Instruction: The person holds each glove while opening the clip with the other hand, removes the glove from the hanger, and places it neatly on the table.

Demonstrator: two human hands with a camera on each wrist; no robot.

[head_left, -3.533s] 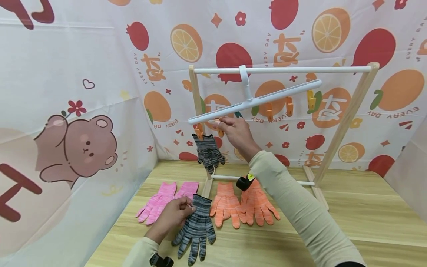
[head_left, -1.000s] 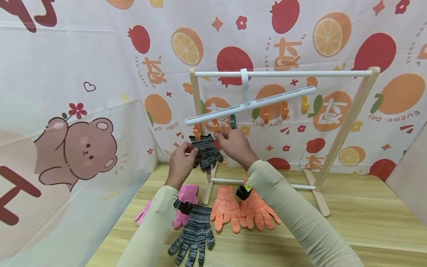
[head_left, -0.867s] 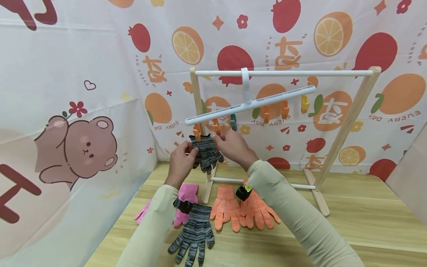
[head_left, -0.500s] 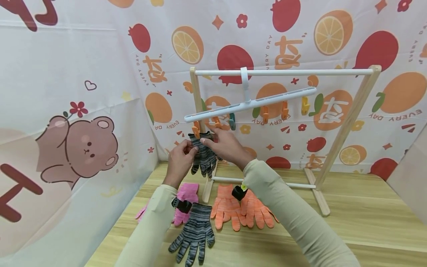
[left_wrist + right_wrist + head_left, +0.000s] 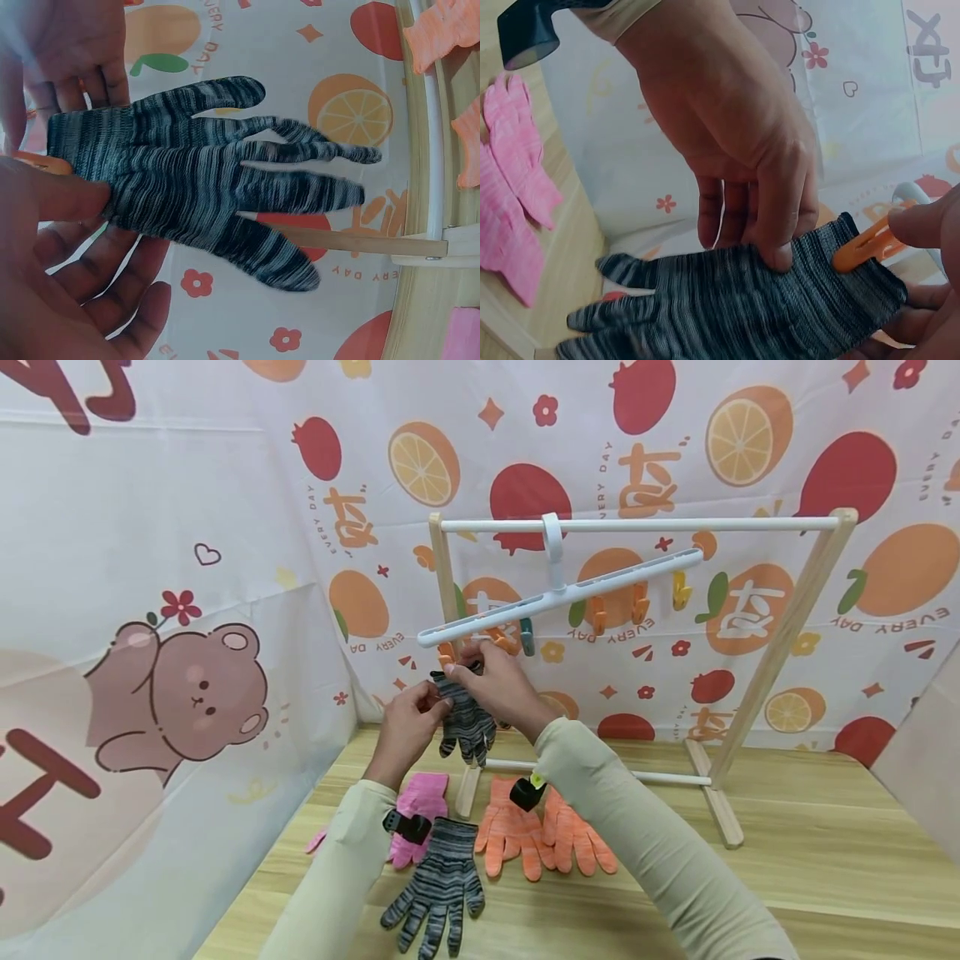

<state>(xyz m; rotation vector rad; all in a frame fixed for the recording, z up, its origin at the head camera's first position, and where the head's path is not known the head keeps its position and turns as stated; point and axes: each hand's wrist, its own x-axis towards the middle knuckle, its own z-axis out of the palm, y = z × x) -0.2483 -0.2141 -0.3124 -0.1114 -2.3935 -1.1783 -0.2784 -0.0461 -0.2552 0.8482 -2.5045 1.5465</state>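
A grey-and-black striped knit glove [image 5: 467,718] hangs fingers-down by its cuff from the left end of a white hanger [image 5: 622,575]. An orange clothespin [image 5: 866,244] bites the cuff. My left hand [image 5: 405,727] pinches the glove's edge just below the cuff, between thumb and fingers. On the other side, my right hand [image 5: 506,689] has its thumb on the upper end of that clothespin, its fingers behind the cuff, as the right wrist view shows. A matching striped glove [image 5: 442,877] lies flat on the table below.
The hanger hooks over the top bar [image 5: 675,524] of a wooden rack and slants up to the right. Also on it are a tilted orange clothespin [image 5: 502,640], a teal one [image 5: 527,637] and several others. Pink gloves [image 5: 423,802] and orange gloves [image 5: 510,827] lie on the table.
My left hand has risen from the table glove to the hanging one. My right hand has shifted left from the second orange clothespin to the one on the cuff. The second clothespin now tilts.
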